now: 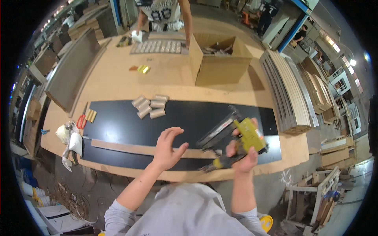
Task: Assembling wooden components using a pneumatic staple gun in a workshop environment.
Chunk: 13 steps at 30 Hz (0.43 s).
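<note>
My right hand point(247, 162) is wrapped round a yellow-green and black nail gun point(252, 137), its long magazine slanting toward the left over the black panel point(122, 122). My left hand point(167, 151) hovers, empty, with fingers and thumb apart, above a long narrow wooden strip point(126, 148). The strip lies lengthwise on the panel near its front edge; the hand hides part of it, and the nail gun is near its right end. Several small pale wrapped blocks point(145, 111) lie in a loose cluster at the panel's back edge.
Red-handled scissors point(81, 122) and a white plastic bag point(76, 143) lie at the table's left. An open cardboard box point(218, 69) stands at the back, near a person point(163, 15) across the table. Stacked boards point(285, 90) line the right; an upright board point(75, 70) stands left.
</note>
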Available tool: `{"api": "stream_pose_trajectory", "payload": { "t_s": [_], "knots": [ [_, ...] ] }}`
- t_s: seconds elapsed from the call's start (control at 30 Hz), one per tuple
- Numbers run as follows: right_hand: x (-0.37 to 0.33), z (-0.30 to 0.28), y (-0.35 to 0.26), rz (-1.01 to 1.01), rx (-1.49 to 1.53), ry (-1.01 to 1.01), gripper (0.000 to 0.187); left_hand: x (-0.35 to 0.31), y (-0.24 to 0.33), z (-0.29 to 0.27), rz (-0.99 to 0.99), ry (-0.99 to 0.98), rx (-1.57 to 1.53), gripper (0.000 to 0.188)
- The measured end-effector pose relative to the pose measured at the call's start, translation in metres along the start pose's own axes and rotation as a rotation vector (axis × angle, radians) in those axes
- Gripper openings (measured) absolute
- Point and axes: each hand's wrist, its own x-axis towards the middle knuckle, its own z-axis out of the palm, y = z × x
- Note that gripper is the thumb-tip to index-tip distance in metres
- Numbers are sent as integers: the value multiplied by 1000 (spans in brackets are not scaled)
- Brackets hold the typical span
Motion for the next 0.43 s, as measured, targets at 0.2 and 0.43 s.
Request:
{"api": "stream_pose_trajectory", "payload": {
  "t_s": [0.2,0.43],
  "knots": [
    [6,-51,-65,442,-644,-124,91,-27,-59,80,50,-358,228,64],
    [-22,-58,-10,919,-1008,-129,73,-6,-52,142,44,-629,241,59]
  ]
}}
